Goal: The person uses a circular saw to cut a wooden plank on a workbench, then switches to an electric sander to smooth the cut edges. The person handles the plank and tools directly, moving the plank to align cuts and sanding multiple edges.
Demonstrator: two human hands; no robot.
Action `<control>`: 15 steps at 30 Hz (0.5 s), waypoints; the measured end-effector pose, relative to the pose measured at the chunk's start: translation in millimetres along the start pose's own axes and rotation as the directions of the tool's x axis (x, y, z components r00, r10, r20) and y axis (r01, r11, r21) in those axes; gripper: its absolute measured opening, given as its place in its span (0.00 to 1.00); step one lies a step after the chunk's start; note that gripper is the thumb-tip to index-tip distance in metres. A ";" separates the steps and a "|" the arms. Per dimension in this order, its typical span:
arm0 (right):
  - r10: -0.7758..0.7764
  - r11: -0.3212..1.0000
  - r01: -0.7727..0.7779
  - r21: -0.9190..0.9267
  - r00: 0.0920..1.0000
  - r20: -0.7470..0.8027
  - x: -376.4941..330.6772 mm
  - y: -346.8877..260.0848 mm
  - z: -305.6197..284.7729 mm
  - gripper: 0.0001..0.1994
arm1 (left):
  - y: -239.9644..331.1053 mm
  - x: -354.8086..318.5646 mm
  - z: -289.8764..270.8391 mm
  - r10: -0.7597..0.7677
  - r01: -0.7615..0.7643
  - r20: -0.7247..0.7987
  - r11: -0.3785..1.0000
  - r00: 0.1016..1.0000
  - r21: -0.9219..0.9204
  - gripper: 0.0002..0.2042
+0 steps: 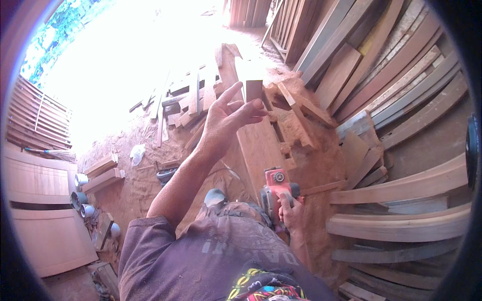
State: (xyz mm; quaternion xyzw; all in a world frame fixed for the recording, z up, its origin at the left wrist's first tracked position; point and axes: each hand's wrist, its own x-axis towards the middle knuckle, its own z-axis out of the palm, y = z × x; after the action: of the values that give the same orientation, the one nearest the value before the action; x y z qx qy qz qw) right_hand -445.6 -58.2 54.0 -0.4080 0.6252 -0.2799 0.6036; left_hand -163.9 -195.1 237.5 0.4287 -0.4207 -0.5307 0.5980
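My right hand (292, 213) is wrapped round the handle of a red and black electric hand planer (274, 193). The planer sits at the near end of a long, flat wooden board (257, 153). My left hand (228, 113) is raised over the far part of the board, its fingers spread apart. Just beyond its fingertips, a small dark brown block-like piece (254, 90) shows; whether the hand touches it I cannot tell.
Sawdust and wood offcuts (193, 98) cover the ground ahead. Curved timber pieces (401, 223) and long planks (371, 80) are stacked on the right. Wooden panels (45, 236), white and grey pots (79, 200) and short beams (103, 180) lie on the left.
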 end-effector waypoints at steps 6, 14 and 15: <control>-0.050 0.997 0.050 0.053 0.999 -0.018 -0.7 -0.4 -0.4 0.24 | -2.3 2.4 5.0 0.015 -0.015 0.027 1.000 1.000 0.007 0.50; -0.077 0.994 0.078 0.082 0.997 -0.019 6.6 14.5 0.1 0.23 | -4.6 8.8 18.0 0.012 -0.012 0.005 0.999 1.000 -0.052 0.51; -0.081 0.993 0.083 0.087 0.996 -0.027 7.3 17.3 0.1 0.22 | -7.1 10.1 20.4 0.023 -0.023 0.005 0.997 1.000 -0.070 0.51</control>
State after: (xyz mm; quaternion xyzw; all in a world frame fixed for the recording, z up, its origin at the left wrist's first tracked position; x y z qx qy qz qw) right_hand -448.0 -55.5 35.5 -0.4031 0.6020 -0.3363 0.6017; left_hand -184.6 -206.9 236.9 0.4012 -0.4085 -0.5394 0.6174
